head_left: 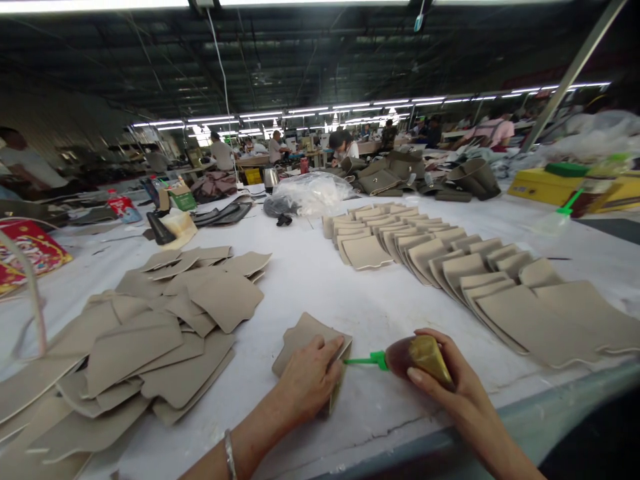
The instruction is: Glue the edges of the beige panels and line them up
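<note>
My left hand [307,379] presses on and grips a taupe leather piece [304,331] at the front middle of the table, fingertips near its right edge. A fold or second layer shows under those fingers. In my right hand [460,377] is a glue bottle [411,355] with dark amber contents, tipped sideways. Its thin green nozzle points left, with the tip at or very near the piece's edge; whether they touch I cannot tell. Left of my hands lies a loose pile of similar leather pieces [143,347]. To the right, more pieces [450,260] overlap in curved rows.
The white table [295,280] has a front edge close to my right forearm. Farther back are a clear plastic bag [313,192], dark leather parts [390,175], a yellow box [543,187] and another green-nozzled bottle [555,220]. A red bag [30,253] stands at left. People work in the background.
</note>
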Demonstrator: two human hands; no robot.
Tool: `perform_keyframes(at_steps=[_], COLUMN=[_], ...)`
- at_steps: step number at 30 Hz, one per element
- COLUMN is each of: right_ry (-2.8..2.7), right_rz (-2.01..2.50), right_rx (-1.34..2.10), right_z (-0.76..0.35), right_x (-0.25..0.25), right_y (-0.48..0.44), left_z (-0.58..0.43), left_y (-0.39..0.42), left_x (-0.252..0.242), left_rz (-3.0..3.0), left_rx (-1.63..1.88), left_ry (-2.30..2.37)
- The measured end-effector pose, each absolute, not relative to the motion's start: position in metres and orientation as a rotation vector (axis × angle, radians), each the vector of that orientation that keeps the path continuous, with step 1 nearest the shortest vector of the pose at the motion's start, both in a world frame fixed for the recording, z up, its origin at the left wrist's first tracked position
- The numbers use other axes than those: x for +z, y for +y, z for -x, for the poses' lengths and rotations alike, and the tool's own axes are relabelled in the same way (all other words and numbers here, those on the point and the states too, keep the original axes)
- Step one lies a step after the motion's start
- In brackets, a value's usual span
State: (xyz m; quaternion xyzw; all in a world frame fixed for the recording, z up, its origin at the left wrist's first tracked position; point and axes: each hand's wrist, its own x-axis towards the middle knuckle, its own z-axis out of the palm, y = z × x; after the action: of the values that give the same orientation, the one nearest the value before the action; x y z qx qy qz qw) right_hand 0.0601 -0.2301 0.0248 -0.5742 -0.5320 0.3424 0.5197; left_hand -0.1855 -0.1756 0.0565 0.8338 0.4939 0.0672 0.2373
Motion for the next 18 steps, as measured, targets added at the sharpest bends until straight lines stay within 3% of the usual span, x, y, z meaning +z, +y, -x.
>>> perform_keyframes(at_steps=[5, 18], right_ry=[-1.22, -1.174], right_rz=[1.393, 1.351], right_rx=[0.699, 0.817], right_z=[-0.0629, -0.0642], right_x=[0.0301, 0.0236], right_y=[-0.2182, -0.2193], left_z=[0.1857, 0.1847], left_y=[-0.174, -0.1739], left_x=[0.058, 0.0599], left_rz=[-2.247, -2.227], left_rx=[0.188, 0.18], left_ry=[1.344, 1.366])
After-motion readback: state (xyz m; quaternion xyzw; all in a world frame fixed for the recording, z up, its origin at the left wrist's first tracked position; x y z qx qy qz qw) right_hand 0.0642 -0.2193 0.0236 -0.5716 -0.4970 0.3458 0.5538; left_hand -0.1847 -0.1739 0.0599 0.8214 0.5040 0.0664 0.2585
